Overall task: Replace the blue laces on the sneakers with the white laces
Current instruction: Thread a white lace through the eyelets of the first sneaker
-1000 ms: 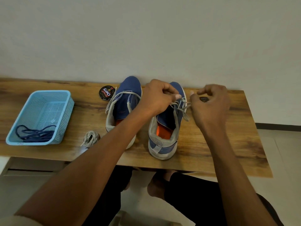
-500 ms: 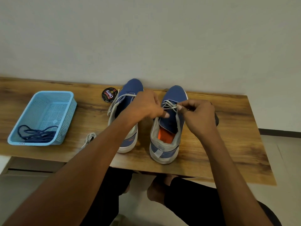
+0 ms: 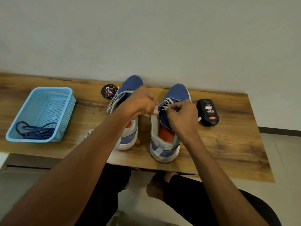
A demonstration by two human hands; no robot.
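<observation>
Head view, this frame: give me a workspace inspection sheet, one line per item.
Surface: wooden table, set against a plain wall.
Job's things: right sneaker partly laced with the white lace; left sneaker unlaced; blue laces in the blue basket; spare white lace by the left sneaker.
Clutter: shoe polish tin; black polish bottle lying down.
Grippers: left hand holds the right sneaker's eyelet edge; right hand pinches the lace end.
Cables: nothing seen.
Surroundings: tiled floor, person's legs below.
</observation>
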